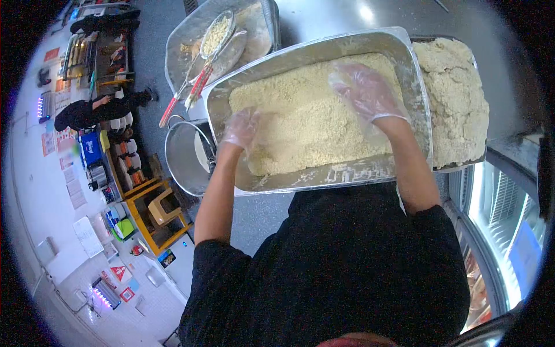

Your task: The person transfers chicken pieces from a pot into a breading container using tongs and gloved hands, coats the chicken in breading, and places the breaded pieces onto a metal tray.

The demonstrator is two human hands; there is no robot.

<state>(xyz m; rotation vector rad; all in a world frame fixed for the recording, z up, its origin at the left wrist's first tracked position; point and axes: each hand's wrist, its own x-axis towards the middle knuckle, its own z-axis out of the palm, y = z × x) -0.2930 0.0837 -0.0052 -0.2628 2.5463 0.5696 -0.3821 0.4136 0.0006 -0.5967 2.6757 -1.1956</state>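
A deep metal pan [315, 49] holds a broad bed of pale yellow, crumbly flour [312, 121]. My left hand [241, 127], in a clear plastic glove, is at the left end of the flour, its fingers slightly blurred against it. On the far right part of the bed lies my right hand [367, 89], gloved the same way, with fingers stretched out and nothing gripped. Flour dust coats the pan's inner walls.
Right of the pan is a second tray of lumpy pale flour [454, 101]. To the left stand a metal bucket [182, 153] and a large tub [176, 55] holding a strainer [218, 36] and red-handled tools [199, 84]. Another person [87, 113] stands farther left by shelving.
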